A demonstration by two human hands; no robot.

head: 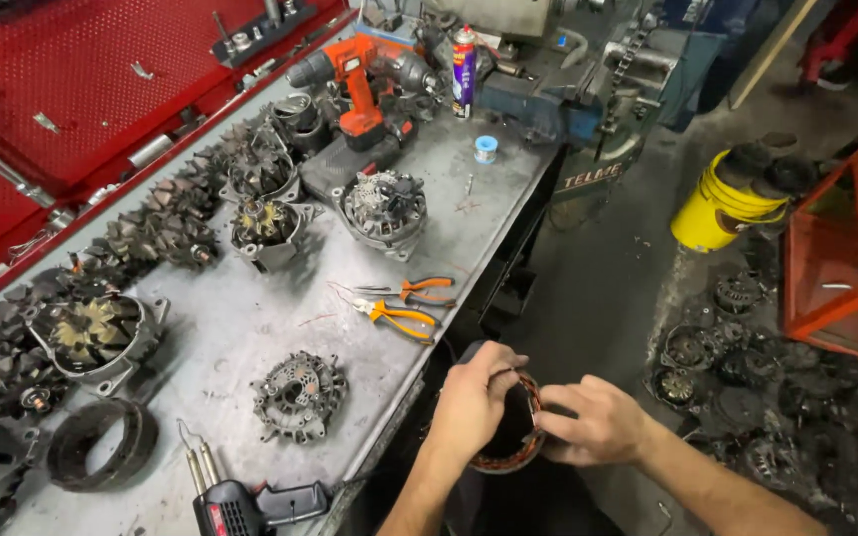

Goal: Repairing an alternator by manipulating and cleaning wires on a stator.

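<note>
My left hand [474,397] and my right hand [593,422] both grip a round stator ring with copper windings [518,452], held off the front edge of the grey workbench [250,328]. The left hand wraps over its top and left side. Fingers of the right hand press on its right rim. Most of the ring is hidden by the hands. On the bench nearest the hands lie two orange-handled pliers [404,318] and a dark alternator end housing [300,395].
Several alternator parts and rotors crowd the bench's left side, with a whole alternator [382,208], an orange cordless drill [359,84], a spray can [464,69] and a soldering gun [240,506]. A blue vise [558,104], a yellow bucket [722,203], an orange frame [841,248] and floor scrap stand right.
</note>
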